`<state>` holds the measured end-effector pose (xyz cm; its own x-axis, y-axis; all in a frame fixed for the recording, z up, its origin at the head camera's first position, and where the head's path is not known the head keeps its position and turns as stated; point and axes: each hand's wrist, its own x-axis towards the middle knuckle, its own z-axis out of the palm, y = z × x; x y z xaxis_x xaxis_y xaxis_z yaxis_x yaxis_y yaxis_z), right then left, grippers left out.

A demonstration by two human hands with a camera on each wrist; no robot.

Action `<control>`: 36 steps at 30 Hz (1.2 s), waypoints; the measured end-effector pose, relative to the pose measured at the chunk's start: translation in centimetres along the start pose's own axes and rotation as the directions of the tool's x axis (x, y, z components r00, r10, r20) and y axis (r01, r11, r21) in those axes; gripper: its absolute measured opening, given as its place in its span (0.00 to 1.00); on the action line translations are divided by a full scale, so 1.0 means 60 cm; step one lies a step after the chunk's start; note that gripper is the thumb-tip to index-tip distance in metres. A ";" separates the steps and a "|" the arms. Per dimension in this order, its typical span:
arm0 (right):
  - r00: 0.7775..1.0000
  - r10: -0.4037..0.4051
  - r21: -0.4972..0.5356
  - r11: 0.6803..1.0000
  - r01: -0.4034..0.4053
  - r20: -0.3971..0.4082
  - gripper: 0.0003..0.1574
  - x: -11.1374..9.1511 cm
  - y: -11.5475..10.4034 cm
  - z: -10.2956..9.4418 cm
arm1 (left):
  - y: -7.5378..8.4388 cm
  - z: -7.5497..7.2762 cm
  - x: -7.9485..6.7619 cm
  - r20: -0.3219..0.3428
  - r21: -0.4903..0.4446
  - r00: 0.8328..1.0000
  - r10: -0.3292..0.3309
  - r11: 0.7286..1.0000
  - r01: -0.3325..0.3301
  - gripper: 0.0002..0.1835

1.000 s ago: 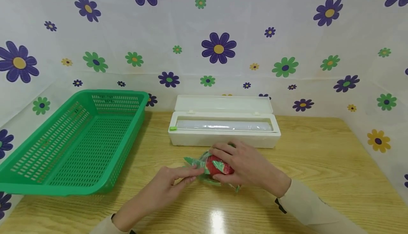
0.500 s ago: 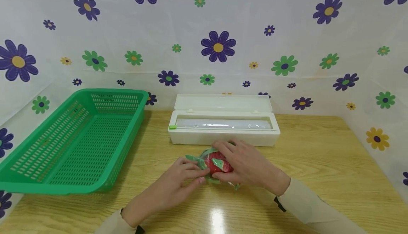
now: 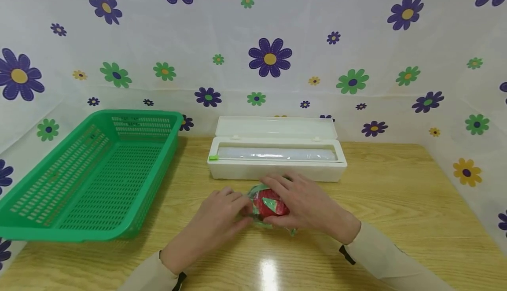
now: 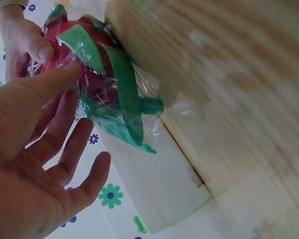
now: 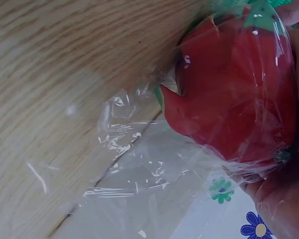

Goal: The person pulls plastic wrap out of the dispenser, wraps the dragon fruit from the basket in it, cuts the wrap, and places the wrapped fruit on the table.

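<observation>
A red dragon fruit [image 3: 273, 203] with green scales lies on the wooden table, wrapped in clear cling film [image 5: 122, 149]. My right hand [image 3: 306, 203] grips it from the right, fingers over the far side and thumb on the near side. At its left end is my left hand [image 3: 222, 216], bent fingers right at the film. In the left wrist view, that hand's thumb and fingers are spread apart beside the wrapped fruit [image 4: 99, 74], and green scale tips poke out under the film. Loose, crinkled film trails off the fruit in the right wrist view.
Just behind the hands stands a white cling film dispenser [image 3: 277, 172], its lid [image 3: 277, 128] raised and a film roll [image 3: 277, 153] inside. A green slotted basket [image 3: 79, 236] occupies the left side. A flower-patterned sheet [image 3: 237, 27] hangs behind the table.
My left hand has moved up and right over the fruit's left end, and the green scale tip that stuck out there is now covered. The right hand keeps its grip.
</observation>
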<state>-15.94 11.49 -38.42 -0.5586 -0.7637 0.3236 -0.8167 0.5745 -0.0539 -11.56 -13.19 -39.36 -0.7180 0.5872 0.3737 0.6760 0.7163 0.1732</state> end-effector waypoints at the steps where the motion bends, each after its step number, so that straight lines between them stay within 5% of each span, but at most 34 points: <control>1: 1.000 0.004 0.014 1.000 -0.004 0.011 0.51 0.001 0.000 -0.002 | -0.001 0.000 0.000 -0.016 0.019 1.000 0.004 1.000 -0.004 0.13; 9: 0.996 0.035 0.123 0.991 -0.045 0.081 0.52 0.003 0.009 -0.016 | -0.010 -0.003 -0.005 -0.002 -0.005 1.000 -0.030 1.000 0.030 0.11; 14: 0.999 0.038 0.160 0.986 -0.038 0.006 0.45 -0.002 0.024 -0.032 | -0.011 -0.012 -0.002 -0.044 -0.134 0.999 -0.031 0.991 0.025 0.09; 21: 0.972 0.119 0.080 0.991 -0.104 -0.205 0.24 -0.023 0.078 -0.065 | 0.005 -0.028 0.025 -0.102 -0.218 0.993 0.062 0.972 -0.083 0.10; 28: 0.960 0.223 0.007 0.974 -0.225 -0.170 0.20 -0.060 0.133 -0.054 | 0.021 -0.026 0.058 -0.109 -0.160 0.975 0.196 0.964 -0.212 0.15; 31: 0.959 0.251 -0.020 0.967 -0.255 -0.130 0.20 -0.068 0.141 -0.047 | 0.027 -0.025 0.068 -0.059 -0.136 0.974 0.220 0.965 -0.226 0.17; 36: 0.958 0.274 -0.028 0.960 -0.277 -0.082 0.20 -0.077 0.144 -0.045 | 0.033 -0.023 0.077 0.145 -0.099 0.973 0.179 0.981 -0.166 0.27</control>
<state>-20.05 20.77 -37.86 -0.7474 -0.5502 0.3724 -0.6255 0.7716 -0.1153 -13.32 -9.60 -36.07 -0.6016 0.7544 0.2626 0.7988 0.5679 0.1984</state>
